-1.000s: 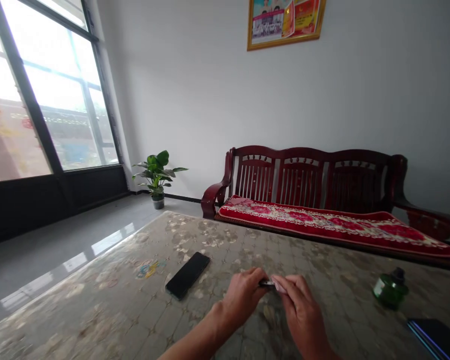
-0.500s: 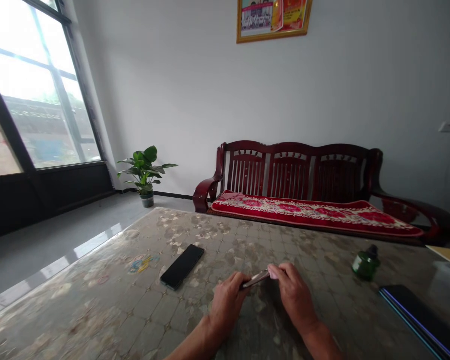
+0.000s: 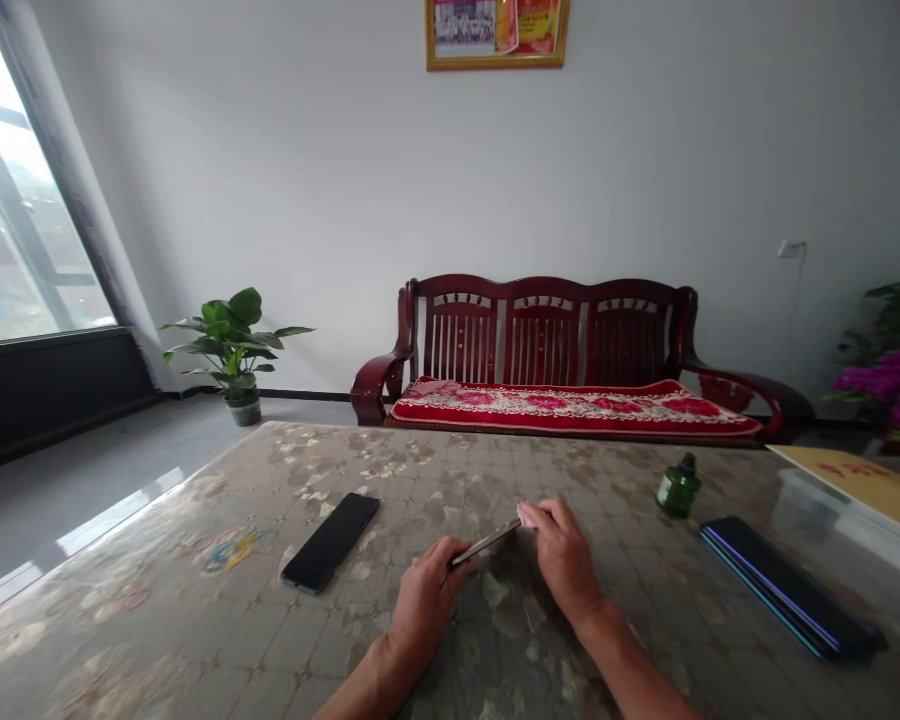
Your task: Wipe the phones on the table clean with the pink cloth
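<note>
My left hand is closed on the near end of a thin, flat phone, which I see almost edge-on and tilted above the table. At its far end, my right hand pinches a small pink cloth against the edge. Most of the cloth is hidden by the fingers. Left of my hands, a black phone lies flat with its dark screen up.
The patterned table also bears a green bottle, stacked phones, a clear plastic box with a yellowish folder, and coloured rubber bands. A red wooden bench stands beyond it.
The camera view has turned to the right, bringing pink flowers in at the right edge. Both hands still hold the phone and the cloth in nearly the same pose.
</note>
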Demonstrator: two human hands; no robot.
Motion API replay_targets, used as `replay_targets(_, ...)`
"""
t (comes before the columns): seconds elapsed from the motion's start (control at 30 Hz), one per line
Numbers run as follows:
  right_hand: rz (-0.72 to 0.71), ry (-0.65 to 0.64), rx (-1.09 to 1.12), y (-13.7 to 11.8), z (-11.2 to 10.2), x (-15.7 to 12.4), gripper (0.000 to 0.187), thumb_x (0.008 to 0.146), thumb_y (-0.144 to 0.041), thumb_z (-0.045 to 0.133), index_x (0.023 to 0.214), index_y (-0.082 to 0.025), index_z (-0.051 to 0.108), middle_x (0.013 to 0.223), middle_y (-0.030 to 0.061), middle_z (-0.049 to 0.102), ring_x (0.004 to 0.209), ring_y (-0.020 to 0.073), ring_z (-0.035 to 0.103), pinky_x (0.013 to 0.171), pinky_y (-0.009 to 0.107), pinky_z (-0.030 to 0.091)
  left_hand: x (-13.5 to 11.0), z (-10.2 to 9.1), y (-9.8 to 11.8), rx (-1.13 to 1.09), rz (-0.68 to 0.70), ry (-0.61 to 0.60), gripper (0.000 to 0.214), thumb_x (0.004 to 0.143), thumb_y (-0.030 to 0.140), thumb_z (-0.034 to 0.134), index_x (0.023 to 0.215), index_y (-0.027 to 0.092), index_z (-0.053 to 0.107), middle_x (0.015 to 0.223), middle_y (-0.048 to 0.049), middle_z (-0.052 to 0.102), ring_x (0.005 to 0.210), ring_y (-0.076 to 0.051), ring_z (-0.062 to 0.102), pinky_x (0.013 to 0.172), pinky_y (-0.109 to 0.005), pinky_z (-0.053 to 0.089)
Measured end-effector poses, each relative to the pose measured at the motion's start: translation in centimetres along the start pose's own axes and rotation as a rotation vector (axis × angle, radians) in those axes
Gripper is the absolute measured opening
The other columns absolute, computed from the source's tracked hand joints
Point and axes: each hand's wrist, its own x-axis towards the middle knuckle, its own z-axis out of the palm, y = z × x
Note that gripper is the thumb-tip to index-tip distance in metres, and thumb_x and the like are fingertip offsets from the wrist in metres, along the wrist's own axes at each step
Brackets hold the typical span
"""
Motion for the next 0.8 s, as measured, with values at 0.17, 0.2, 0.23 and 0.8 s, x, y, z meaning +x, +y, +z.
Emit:
replay_targets(0.17,-0.015,0.015,0.050,-0.2,0.6,-0.1,0.036,0.091,-0.008,0.039,0.106,-0.023,0.068,0.088,0.0042,0.057,0.080,0.0140,0.058,0.072,0.023,0.048,-0.1,-0.2,0.0,-0.035,0.002,0.013,0.016,0.089,0.032,0.055,0.092,0.023,0.068,0.084,-0.0014,0.070,0.079,-0.018,0.065,0.073,-0.023,0.050)
replay_targets(0.2,-0.036,0.011,0.067,-0.4,0.6,-0.1,0.035,0.092,-0.009,0.039,0.107,-0.024,0.067,0.088,0.0043,0.058,0.080,0.0141,0.058,0.073,0.023,0.048,-0.1,-0.2,0.0,-0.034,-0.004,0.012,0.017,0.089,0.032,0.055,0.092,0.023,0.068,0.084,-0.0016,0.070,0.079,-0.018,0.065,0.073,-0.023,0.050)
replay_targets(0.23,-0.055,0.005,0.089,-0.5,0.7,-0.2,0.035,0.092,-0.010,0.040,0.109,-0.024,0.067,0.089,0.0045,0.058,0.081,0.0141,0.059,0.074,0.023,0.049,-0.1,-0.2,-0.1,-0.029,-0.011,0.008,0.017,0.089,0.031,0.054,0.092,0.023,0.068,0.084,-0.0017,0.070,0.080,-0.018,0.065,0.074,-0.023,0.050)
replay_targets(0.8,0.696,-0.027,0.745,2.2,2.6,-1.1,0.043,0.080,-0.050,0.060,0.102,-0.016,0.072,0.100,0.0117,0.073,0.094,0.0271,0.067,0.081,0.037,0.054,-2.0,1.9,1.4,0.388,0.323,-0.323,0.047,0.076,0.003,0.050,0.114,0.027,0.061,0.123,0.0008,0.065,0.117,-0.021,0.055,0.102,-0.032,0.045)
